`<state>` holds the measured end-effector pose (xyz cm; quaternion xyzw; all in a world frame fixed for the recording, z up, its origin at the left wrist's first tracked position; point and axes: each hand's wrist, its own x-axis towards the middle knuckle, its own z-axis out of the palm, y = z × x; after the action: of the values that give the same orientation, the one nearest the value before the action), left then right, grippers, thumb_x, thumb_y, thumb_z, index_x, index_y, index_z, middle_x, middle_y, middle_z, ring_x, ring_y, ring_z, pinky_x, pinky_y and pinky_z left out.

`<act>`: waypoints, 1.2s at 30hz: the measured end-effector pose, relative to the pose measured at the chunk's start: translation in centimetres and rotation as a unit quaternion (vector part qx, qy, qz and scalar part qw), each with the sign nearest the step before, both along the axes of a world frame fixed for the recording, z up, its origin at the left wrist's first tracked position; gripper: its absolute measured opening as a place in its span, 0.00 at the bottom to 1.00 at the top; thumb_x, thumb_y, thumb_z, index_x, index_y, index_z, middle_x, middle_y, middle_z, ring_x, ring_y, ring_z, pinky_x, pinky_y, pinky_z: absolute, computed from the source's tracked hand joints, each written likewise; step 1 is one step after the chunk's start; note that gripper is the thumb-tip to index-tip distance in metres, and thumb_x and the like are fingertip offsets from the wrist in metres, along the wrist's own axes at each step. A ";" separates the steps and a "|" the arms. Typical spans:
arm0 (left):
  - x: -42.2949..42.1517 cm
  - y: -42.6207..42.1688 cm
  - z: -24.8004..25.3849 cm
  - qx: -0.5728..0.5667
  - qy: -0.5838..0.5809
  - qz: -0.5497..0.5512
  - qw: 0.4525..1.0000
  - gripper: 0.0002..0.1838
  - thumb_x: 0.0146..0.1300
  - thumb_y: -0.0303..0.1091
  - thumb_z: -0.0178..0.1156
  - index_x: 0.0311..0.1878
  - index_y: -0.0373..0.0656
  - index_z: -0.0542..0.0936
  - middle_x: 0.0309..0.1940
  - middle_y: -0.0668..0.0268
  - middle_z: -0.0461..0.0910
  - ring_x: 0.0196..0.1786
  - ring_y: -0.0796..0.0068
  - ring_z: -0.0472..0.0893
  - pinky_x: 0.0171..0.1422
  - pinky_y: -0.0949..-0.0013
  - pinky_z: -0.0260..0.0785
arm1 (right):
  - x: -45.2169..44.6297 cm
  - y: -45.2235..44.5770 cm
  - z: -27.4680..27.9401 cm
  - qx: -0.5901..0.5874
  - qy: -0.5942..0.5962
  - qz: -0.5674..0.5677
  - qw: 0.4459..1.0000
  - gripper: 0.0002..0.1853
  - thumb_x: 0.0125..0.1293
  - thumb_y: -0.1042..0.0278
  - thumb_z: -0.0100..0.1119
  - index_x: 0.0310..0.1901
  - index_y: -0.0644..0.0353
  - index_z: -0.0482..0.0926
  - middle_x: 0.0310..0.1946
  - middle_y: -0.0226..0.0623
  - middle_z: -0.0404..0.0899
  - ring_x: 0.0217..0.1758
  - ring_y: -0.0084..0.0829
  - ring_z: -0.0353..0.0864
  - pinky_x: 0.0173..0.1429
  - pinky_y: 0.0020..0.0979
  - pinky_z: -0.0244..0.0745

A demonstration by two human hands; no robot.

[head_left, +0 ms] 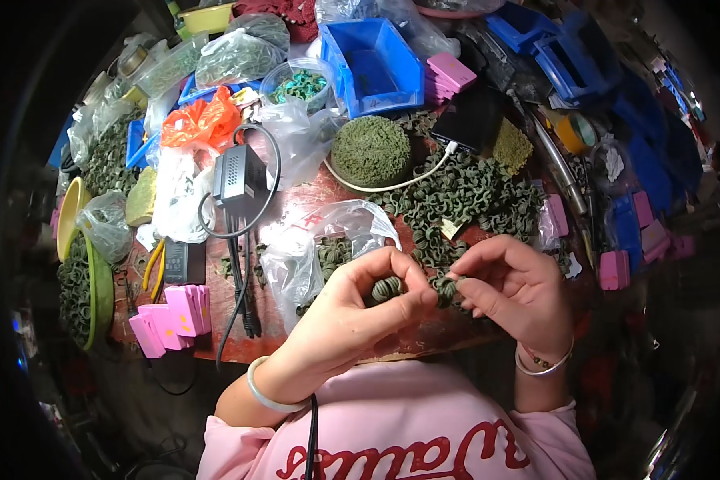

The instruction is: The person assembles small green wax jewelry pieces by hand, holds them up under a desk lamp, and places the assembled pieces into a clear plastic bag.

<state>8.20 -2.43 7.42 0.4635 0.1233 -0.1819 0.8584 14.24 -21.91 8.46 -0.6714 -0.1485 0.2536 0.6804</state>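
Note:
Near the table's front edge, my left hand [360, 308] has its thumb and fingers pressed together around a small dark green coiled piece [386, 290], which shows inside the curl of the fingers. Its fingertips meet another green coiled piece [444, 288], pinched from the other side by the thumb and index finger of my right hand [508, 292]. Behind the hands a heap of similar green curled pieces [472, 192] spreads over the red table. An open clear plastic bag [284, 268] with more of them lies just left of my left hand.
Behind the heap are a round textured green mound [370, 152], a blue bin [372, 68] and a black device [466, 124] with a white cable. A black adapter [240, 178], cables and pink blocks [172, 320] lie left. Tools [564, 172] and more pink blocks [614, 270] lie right.

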 end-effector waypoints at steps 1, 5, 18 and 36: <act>-0.1 0.3 0.0 0.010 0.003 -0.023 1.000 0.06 0.61 0.27 0.62 0.37 0.41 0.74 0.27 0.73 0.76 0.23 0.92 0.71 0.21 0.85 0.58 | 0.0 0.2 -0.3 -0.004 -0.061 0.005 0.998 0.07 0.62 0.80 0.59 0.42 0.67 0.77 0.35 0.31 0.79 0.34 0.16 0.79 0.35 0.17 0.75; -0.6 0.4 -0.6 0.023 0.009 -0.053 0.998 0.06 0.60 0.23 0.62 0.34 0.37 0.73 0.20 0.70 0.73 0.17 0.88 0.68 0.18 0.83 0.54 | 0.5 0.9 0.1 -0.041 -0.249 0.049 0.966 0.10 0.57 0.83 0.59 0.41 0.66 0.79 0.36 0.36 0.80 0.35 0.22 0.81 0.38 0.21 0.77; -1.1 5.3 3.2 0.020 -0.162 0.288 0.944 0.09 0.62 0.24 0.62 0.37 0.43 0.70 0.31 0.61 0.81 0.18 0.91 0.67 0.17 0.86 0.50 | 0.0 0.0 -1.3 0.015 -0.084 -0.084 0.993 0.11 0.60 0.84 0.53 0.45 0.67 0.74 0.40 0.34 0.78 0.41 0.16 0.75 0.43 0.18 0.72; -1.3 8.2 5.8 0.060 -0.317 0.406 0.855 0.08 0.60 0.25 0.64 0.36 0.41 0.72 0.30 0.58 0.83 0.16 0.91 0.67 0.15 0.86 0.51 | -0.3 -0.8 -2.4 -0.015 -0.060 -0.062 0.996 0.11 0.60 0.81 0.55 0.44 0.66 0.73 0.38 0.33 0.78 0.38 0.15 0.75 0.42 0.16 0.69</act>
<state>6.88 5.74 13.23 0.4557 0.0327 0.3473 0.8189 13.90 -22.68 6.11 -0.7034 -0.1426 0.1724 0.6746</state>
